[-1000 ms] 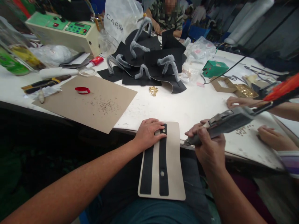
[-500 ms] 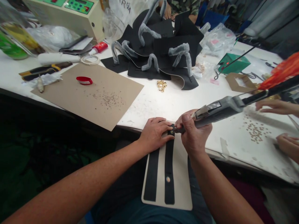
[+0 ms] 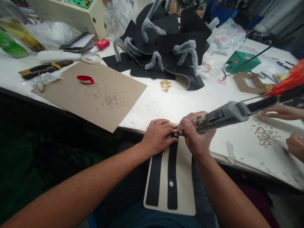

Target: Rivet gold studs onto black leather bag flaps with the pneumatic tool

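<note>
Tool (image 3: 223,117), clenched in right fingers (image 3: 189,127), moved to panel's (image 3: 185,186) far stud (image 3: 175,134); left fingers (image 3: 169,125) flattened beside; near stud (image 3: 171,183) seated, far unconfirmed.

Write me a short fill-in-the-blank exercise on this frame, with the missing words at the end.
1. The hand gripping the grey handheld power tool is the person's ____ one.
2. The beige panel under the left hand bears ____ black strips.
3. Of the tan sheet and the white table, the red loop lies directly on the ____.
4. The small box with a glowing red light is coloured ____.

Missing words: right; two; tan sheet; green.
</note>
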`<state>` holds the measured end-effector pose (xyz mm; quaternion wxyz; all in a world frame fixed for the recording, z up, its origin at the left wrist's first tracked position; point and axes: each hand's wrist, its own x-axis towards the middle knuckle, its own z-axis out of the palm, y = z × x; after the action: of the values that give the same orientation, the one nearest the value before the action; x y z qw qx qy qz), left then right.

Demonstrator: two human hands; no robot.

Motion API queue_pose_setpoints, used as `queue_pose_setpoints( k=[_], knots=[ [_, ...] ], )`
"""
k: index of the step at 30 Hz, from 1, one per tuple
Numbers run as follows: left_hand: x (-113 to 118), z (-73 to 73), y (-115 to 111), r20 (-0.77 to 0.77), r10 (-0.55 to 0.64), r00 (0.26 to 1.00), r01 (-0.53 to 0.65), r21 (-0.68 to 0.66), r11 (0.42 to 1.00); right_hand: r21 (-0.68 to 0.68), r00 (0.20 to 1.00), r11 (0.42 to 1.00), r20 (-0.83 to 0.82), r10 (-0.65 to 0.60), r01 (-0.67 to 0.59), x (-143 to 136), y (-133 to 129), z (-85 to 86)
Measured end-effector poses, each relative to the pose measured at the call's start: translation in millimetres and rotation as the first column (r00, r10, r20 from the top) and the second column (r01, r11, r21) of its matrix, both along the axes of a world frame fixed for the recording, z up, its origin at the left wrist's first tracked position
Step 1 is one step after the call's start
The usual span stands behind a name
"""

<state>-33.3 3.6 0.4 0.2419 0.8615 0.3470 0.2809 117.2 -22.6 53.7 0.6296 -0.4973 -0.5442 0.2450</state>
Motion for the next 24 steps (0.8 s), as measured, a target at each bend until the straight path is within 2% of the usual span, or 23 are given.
queue_pose_setpoints(
  k=[6, 9, 13, 18, 21, 24],
  knots=[
    [1, -0.6, 0, -0.015, 0.023, 1.0, -0.023, 0.001, 1.0, -0.007, 0.977, 0.977, 0.015, 0.212, -0.212, 6, 5, 0.8],
    [1, -1.2, 0, -0.003, 0.027, 1.0, -0.027, -0.012, 1.0, -0.048, 0.966, 0.966, 0.044, 0.257, -0.255, 7, 7, 0.3],
    [1, -0.5, -1, 0.006, 0.029, 1.0, -0.029, -0.024, 0.999, -0.005, 0.95, 0.95, -0.033, 0.311, -0.311, 7, 9, -4.8],
    [0, -0.9, -1, 0.018, 0.022, 1.0, -0.022, -0.009, 1.0, -0.023, 0.967, 0.968, -0.062, 0.247, -0.249, 5, 12, -5.9],
    [1, -4.2, 0, 0.018, 0.038, 0.999, -0.038, 0.011, 0.999, -0.083, 0.979, 0.976, 0.018, 0.205, -0.202, 0, 14, 1.8],
    [3, -5.7, 2, 0.01, 0.066, 0.998, -0.066, 0.006, 0.998, -0.112, 0.969, 0.97, 0.096, 0.228, -0.218, -7, 15, 10.4]
  ],
)
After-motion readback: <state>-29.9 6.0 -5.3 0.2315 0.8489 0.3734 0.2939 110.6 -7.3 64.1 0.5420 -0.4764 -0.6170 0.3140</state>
